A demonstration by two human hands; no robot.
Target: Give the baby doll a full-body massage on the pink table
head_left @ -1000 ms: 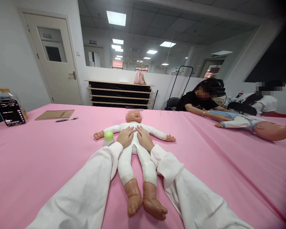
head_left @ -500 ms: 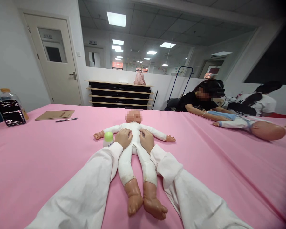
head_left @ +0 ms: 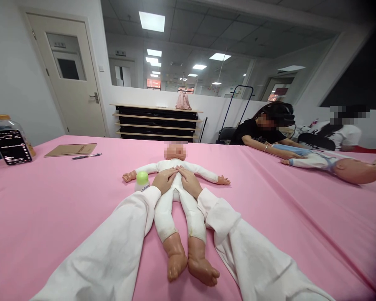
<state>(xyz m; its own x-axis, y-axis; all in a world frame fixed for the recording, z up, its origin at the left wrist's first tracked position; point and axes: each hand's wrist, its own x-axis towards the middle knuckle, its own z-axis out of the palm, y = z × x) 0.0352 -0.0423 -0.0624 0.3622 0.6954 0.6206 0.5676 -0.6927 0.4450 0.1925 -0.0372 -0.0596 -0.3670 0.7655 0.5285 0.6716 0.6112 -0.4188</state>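
A baby doll (head_left: 176,195) with a white cloth body lies on its back on the pink-covered table, its feet towards me and its arms spread out. My left hand (head_left: 164,179) rests on the left side of its chest, fingers stretched towards the middle. On the other side my right hand (head_left: 189,181) lies likewise, and the fingertips of both hands meet or nearly meet at the chest's centre. Neither hand grips anything. Close beside my left wrist stands a small bottle (head_left: 142,179) with a light green cap.
The pink tablecloth (head_left: 90,200) has folds on the right. At the left are a phone (head_left: 12,147), a plastic bottle (head_left: 11,122), a brown notebook (head_left: 70,150) and a pen (head_left: 87,156). At the right a person (head_left: 258,131) handles another doll (head_left: 332,164).
My hands were curled at the sides of the doll's chest; now the fingers are straightened and have come together at its middle. The camera view has shifted slightly.
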